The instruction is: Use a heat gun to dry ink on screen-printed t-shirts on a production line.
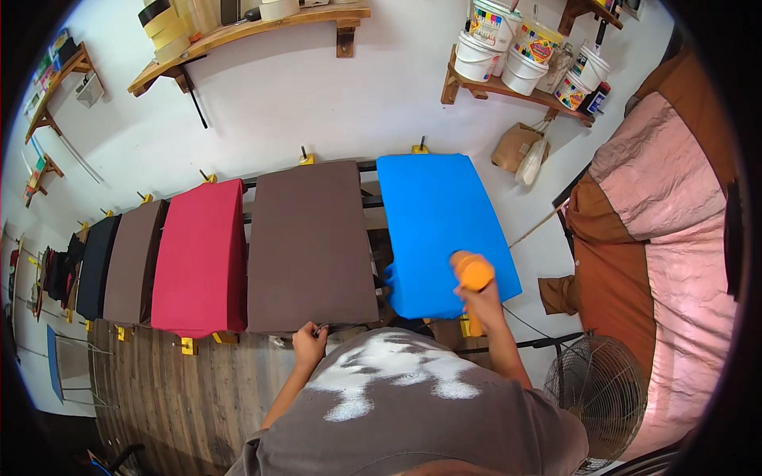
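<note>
My right hand point(480, 301) is closed round an orange heat gun point(475, 274), slightly blurred, above the near part of a blue cloth-covered board point(440, 214). The cloth is stretched smooth on top and bunches at the near left corner. My left hand point(309, 343) is low at the near edge of a brown cloth-covered board point(312, 238). Its fingers are bent in a pinch at the edge of the brown fabric; exactly what lies between them is small and partly hidden. A red cloth-covered board point(200, 254) stands to the left of the brown one.
More covered boards, brown point(135, 262) and black point(98, 266), continue leftward along a metal rail with yellow clamps point(307, 159). A wire fan point(599, 397) stands at my right, near a pink and brown curtain point(659, 182). Wall shelves hold tape rolls point(163, 32) and paint tubs point(524, 73).
</note>
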The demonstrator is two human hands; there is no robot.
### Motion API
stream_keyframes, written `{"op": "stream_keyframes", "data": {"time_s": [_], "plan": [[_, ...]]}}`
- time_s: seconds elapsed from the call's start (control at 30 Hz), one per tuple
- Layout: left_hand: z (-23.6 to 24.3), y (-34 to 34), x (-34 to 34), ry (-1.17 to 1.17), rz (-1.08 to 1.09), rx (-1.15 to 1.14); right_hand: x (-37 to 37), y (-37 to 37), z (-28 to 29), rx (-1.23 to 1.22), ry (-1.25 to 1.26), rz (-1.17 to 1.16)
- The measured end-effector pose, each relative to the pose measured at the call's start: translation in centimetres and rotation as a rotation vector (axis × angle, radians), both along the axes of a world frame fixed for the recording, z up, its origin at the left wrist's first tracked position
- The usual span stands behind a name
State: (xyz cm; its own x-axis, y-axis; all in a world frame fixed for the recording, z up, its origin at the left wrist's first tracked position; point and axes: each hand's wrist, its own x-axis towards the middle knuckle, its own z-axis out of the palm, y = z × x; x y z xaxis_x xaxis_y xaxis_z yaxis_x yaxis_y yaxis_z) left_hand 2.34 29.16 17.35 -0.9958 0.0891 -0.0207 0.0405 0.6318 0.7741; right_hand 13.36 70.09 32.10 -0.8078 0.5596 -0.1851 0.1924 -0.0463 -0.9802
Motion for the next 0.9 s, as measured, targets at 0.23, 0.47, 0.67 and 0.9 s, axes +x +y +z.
{"op": "stream_keyframes", "data": {"time_s": [0.23, 0.47, 0.67, 0.9], "plan": [[-0.1, 0.2, 0.0, 0.035, 0.036, 0.007, -0.4, 4.3, -0.7, -0.022, 0.219, -0.811], [-0.1, 0.1, 0.1, 0.008, 0.134, -0.072, -0.5, -2.9, -0.7, 0.136, 0.050, 0.252], [-1.0, -0.5, -0.1, -0.062, 0.127, -0.071, 0.6, -1.8, 0.6, 0.095, 0.085, 0.559], [1.6, -0.9, -3.0, -0.415, -0.234, -0.026, 0.9, 5.7, 1.8, 0.286, 0.103, -0.532]]}}
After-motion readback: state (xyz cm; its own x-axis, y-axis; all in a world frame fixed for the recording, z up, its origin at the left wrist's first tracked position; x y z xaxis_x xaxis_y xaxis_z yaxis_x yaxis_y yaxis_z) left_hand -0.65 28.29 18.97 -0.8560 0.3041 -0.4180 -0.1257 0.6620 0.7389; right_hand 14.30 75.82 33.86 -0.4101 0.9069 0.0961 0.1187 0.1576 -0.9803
